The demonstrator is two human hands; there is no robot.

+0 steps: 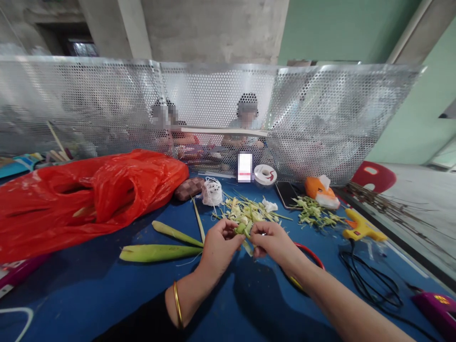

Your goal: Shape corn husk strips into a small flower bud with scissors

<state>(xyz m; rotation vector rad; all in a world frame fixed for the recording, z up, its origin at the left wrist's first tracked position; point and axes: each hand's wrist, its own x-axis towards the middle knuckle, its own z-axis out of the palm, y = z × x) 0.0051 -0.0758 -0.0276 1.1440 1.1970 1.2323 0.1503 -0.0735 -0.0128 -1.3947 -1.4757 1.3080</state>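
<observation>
My left hand [221, 242], with a gold bangle at the wrist, pinches a small folded piece of green leaf [242, 229] near the middle of the view. Close on its right, my right hand [271, 241] has its fingers pressed together at the leaf's other side, and a pale strip hangs down between both hands. Behind them lies a heap of green and cream leaf pieces [249, 209]. Two long green husks lie left of my left hand, the wider one [160, 253] in front of the narrower one [174, 232].
A red plastic bag [107, 190] covers the left side. White string [212, 192], a spool [265, 175], a phone [288, 195] and an orange tissue pack [320, 191] stand farther back. A yellow glue gun [363, 227] with a black cord lies right. People sit behind a perforated screen [217, 85].
</observation>
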